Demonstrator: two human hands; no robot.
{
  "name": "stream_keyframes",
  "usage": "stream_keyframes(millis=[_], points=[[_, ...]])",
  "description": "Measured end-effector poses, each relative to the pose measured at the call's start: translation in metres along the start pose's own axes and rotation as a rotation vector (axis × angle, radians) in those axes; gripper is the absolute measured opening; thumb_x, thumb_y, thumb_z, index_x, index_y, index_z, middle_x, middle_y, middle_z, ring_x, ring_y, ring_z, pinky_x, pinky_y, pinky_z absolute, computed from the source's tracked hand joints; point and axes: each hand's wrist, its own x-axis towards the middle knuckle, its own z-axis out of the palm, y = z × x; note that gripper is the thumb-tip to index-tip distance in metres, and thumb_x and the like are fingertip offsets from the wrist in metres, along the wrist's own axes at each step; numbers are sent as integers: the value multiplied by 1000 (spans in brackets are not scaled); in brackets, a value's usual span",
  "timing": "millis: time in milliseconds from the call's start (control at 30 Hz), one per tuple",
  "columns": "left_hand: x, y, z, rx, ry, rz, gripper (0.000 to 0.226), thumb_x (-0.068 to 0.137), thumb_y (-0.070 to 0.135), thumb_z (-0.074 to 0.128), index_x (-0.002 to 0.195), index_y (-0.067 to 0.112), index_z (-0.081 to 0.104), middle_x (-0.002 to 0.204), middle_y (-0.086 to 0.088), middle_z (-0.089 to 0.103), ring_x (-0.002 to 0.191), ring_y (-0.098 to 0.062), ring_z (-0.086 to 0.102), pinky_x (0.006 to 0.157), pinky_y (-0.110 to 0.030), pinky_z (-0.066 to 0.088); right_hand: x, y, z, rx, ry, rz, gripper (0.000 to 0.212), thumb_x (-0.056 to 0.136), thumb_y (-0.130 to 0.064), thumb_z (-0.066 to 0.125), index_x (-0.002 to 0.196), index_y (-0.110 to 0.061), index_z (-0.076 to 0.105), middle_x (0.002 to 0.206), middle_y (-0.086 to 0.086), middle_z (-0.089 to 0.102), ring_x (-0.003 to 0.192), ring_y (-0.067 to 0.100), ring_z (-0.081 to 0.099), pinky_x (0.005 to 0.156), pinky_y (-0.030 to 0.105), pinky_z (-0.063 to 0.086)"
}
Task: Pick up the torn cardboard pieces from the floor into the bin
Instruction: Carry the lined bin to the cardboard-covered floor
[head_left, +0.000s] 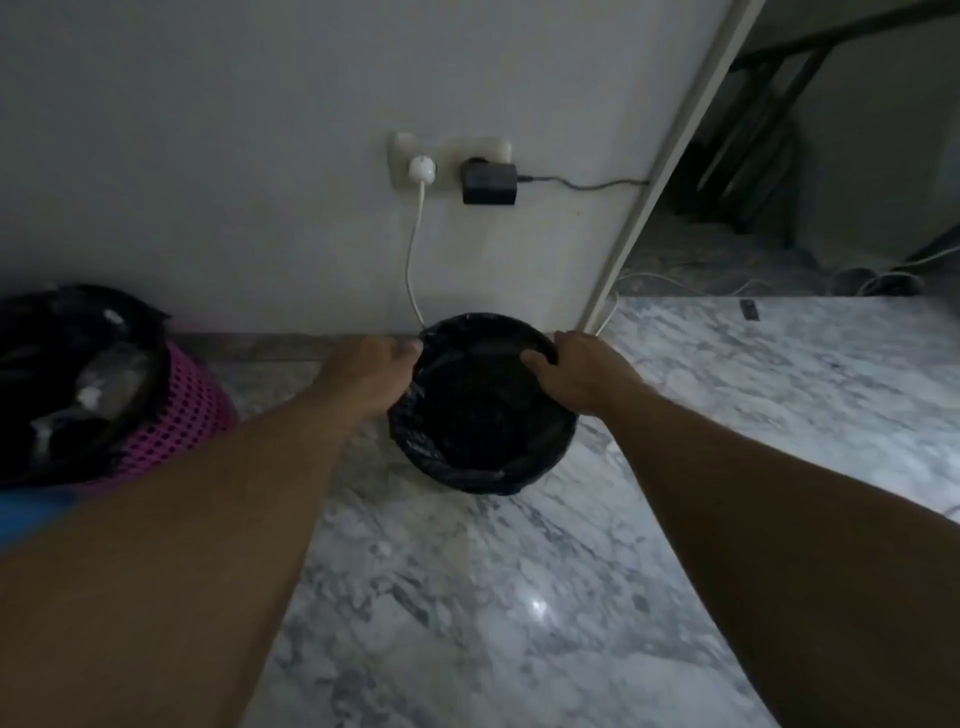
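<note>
A small round bin (483, 467) lined with a black plastic bag stands on the marble floor close to the wall. My left hand (371, 369) grips the bin's left rim, fingers curled over the bag's edge. My right hand (576, 371) grips the far right rim, thumb inside the opening. The inside of the bin is dark and its contents cannot be made out. No cardboard pieces show in this view.
A pink mesh basket (192, 415) with a black bag full of rubbish stands at the left. A wall socket (452, 156) holds a white plug and a black adapter (488, 183), their cables hanging down. A white door frame (670, 161) rises at the right, cables lying behind it.
</note>
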Motion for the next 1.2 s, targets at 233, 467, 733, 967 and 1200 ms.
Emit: stream_keyframes(millis=[233, 467, 733, 967, 1200], points=[[54, -53, 90, 67, 16, -58, 55, 106, 49, 32, 120, 6, 62, 125, -23, 62, 114, -40, 58, 93, -42, 48, 49, 46, 92, 68, 17, 99, 78, 103, -58, 32, 157, -2, 26, 159, 21, 33, 144, 38, 35, 117, 48, 31], [89, -87, 149, -50, 10, -121, 68, 105, 47, 33, 161, 12, 15, 164, -13, 26, 145, -37, 33, 118, -46, 32, 75, 76, 150, 119, 112, 137, 72, 108, -42, 35, 161, -3, 7, 169, 18, 7, 155, 33, 11, 123, 52, 10], [78, -88, 174, -415, 150, -206, 67, 107, 17, 40, 161, 41, 7, 157, -8, 43, 132, -34, 50, 104, -33, 40, 67, 85, 183, 471, 318, 228, 69, 103, -9, 38, 164, -23, 8, 162, 13, 27, 142, 32, 37, 108, 39, 36], [53, -83, 162, -503, 182, -260, 65, 107, 8, 38, 160, 41, 19, 159, 0, 39, 141, -23, 42, 101, -18, 28, 36, 77, 163, 617, 294, 320, 80, 93, 6, 35, 162, -30, 20, 148, 14, 51, 134, 32, 47, 95, 23, 34], [-21, -63, 78, -561, 246, -296, 62, 106, 13, 44, 159, 39, 25, 158, 3, 41, 141, -20, 42, 106, -20, 29, -22, 45, 94, 718, 252, 259, 65, 103, -11, 39, 157, -45, 30, 148, -1, 55, 128, 27, 55, 93, 32, 46]])
